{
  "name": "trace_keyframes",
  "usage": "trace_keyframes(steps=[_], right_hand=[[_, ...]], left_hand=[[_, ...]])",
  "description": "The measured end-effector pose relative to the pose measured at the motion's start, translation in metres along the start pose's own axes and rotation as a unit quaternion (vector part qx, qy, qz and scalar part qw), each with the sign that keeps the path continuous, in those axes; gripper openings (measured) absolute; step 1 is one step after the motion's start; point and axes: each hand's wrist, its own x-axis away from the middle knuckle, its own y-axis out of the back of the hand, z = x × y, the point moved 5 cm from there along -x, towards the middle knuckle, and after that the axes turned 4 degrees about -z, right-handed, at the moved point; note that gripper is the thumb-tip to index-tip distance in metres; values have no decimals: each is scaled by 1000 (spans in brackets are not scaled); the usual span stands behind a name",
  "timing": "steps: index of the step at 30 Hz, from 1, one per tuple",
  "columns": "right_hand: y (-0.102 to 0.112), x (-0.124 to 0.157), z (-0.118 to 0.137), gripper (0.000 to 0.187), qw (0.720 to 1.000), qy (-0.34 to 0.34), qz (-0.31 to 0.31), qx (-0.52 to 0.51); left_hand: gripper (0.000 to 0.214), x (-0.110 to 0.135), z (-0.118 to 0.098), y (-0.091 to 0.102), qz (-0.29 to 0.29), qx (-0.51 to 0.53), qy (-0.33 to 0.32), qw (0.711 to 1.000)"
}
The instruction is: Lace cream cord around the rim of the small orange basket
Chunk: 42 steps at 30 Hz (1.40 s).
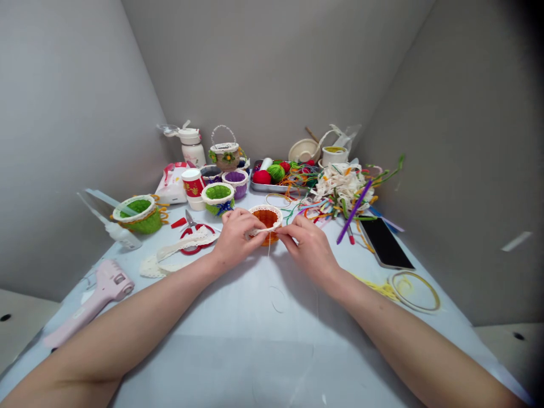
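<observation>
Orange cup (266, 217) sits upright between both hands; left hand (241, 237) pinches its white rim (264, 231), digits closed. Right hand (306, 242) has its fingertips drawn together at the rim's near right, contents indeterminable; thread (269, 248) hangs between. Scissors (192, 224) left of grip, phone (387, 242) right, tray (274, 187) beyond.

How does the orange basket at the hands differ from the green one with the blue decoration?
The orange basket is rust-orange inside; the green basket, bright green. The left hand pinches the orange basket's rim, while neither hand grips the green basket. A white strand hangs at the orange basket's near side; the green basket bears a blue decoration. Both are open-topped with white rims.
</observation>
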Motion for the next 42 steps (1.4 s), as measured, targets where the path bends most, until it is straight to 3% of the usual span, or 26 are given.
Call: trace_keyframes(steps=[11,17,19,22,24,25,26,28,30,32,34,38,42], right_hand=[[-5,6,3,14,995,-76,-10,-63],[-9,5,-4,13,976,-158,-18,-151],[-15,6,-10,10,947,-233,-18,-222],[-29,11,-16,30,867,-344,-17,-360],[-36,12,-19,39,830,-373,-19,-413],[-38,12,-20,41,826,-376,-12,-421],[-37,11,-22,42,833,-369,-2,-411],[-27,5,-25,36,888,-318,3,-331],[-8,-4,-24,22,959,-213,-24,-186],[7,-11,-19,16,991,-112,-42,-55],[11,-14,-15,19,998,-66,-6,3],[2,-14,-10,13,995,-69,73,-4],[-4,-12,-6,12,992,-95,64,-58]], left_hand=[[17,2,-8,1,-7,-53,-58,997],[18,3,-14,0,-10,-46,-75,996],[17,4,-15,-1,-11,-43,-71,997],[15,6,-16,-5,1,-37,-66,997],[14,8,-17,-7,9,-31,-69,997],[15,8,-17,-8,10,-29,-71,997],[15,9,-17,-8,9,-26,-75,997],[15,9,-16,-8,4,-25,-81,996],[15,9,-15,-8,4,-35,-87,996],[14,9,-15,-8,9,-47,-97,994],[14,9,-15,-8,16,-53,-111,992],[15,11,-18,-9,19,-58,-138,988],[15,10,-19,-10,31,-50,-139,989]])
